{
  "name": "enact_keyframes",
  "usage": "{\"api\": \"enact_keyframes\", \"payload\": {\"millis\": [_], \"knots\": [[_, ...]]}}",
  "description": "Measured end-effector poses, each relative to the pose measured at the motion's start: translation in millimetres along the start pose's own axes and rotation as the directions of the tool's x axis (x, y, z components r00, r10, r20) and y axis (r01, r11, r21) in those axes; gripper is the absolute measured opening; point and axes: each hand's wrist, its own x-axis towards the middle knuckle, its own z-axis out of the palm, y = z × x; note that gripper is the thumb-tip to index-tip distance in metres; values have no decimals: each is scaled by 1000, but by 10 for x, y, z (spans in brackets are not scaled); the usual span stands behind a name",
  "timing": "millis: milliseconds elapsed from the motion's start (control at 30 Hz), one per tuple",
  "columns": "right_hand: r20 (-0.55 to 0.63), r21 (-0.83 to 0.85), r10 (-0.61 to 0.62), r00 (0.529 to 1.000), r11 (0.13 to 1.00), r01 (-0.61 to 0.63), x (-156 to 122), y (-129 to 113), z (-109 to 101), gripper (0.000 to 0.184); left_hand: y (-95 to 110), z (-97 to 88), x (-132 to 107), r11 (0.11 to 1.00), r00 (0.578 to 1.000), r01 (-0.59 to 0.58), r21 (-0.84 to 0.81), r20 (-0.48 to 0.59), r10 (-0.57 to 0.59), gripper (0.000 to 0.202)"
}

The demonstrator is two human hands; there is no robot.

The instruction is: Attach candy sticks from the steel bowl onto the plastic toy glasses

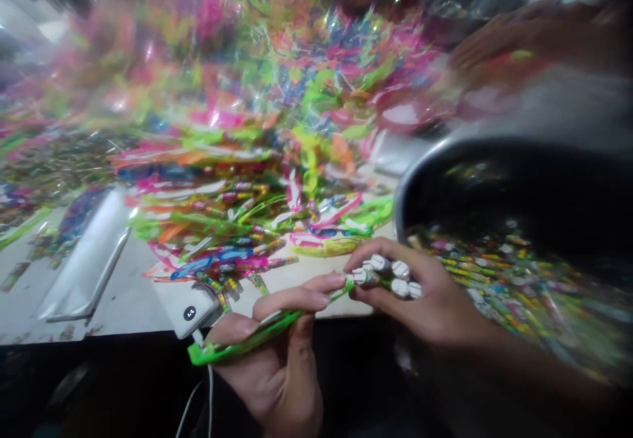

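My left hand (277,378) is closed around a long, thin bright green plastic piece (252,342), with the fingers along one side and the thumb on the other. Its far end meets the fingertips of my right hand (440,303). That hand grips a bunch of small tubes with white ends (400,270); one tube's end touches or nearly touches the green piece. Beneath my right forearm, many thin tubes with coloured contents (509,280) fill the lower part of a metal basin (403,194). The fingers hide part of what they hold.
A blurred heap of colourful plastic pieces (212,181) covers much of the table (143,306). Near its front edge lie a stack of clear plastic sleeves (86,260) and a white device (190,309) with a cable. Another person's hand (494,42) reaches in at upper right.
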Motion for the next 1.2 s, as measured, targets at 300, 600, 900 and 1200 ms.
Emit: {"api": "enact_keyframes", "payload": {"millis": [300,600,900,1200], "knots": [[20,13,-35,999,999,35,-50,38,-47,15,-120,4,-91,996,997,-74,43,0,74,48],[-38,-16,-44,998,999,43,-21,50,3,29,-179,-239,448,932,949,316,181,-63,-309,33],[-178,-42,-86,980,996,80,38,133,61,32,218,-288,2134,986,993,84,146,-97,-70,26],[-82,72,-48,995,996,54,4,57,-9,42,-319,-502,764,649,820,-465,602,569,60,26]]}}
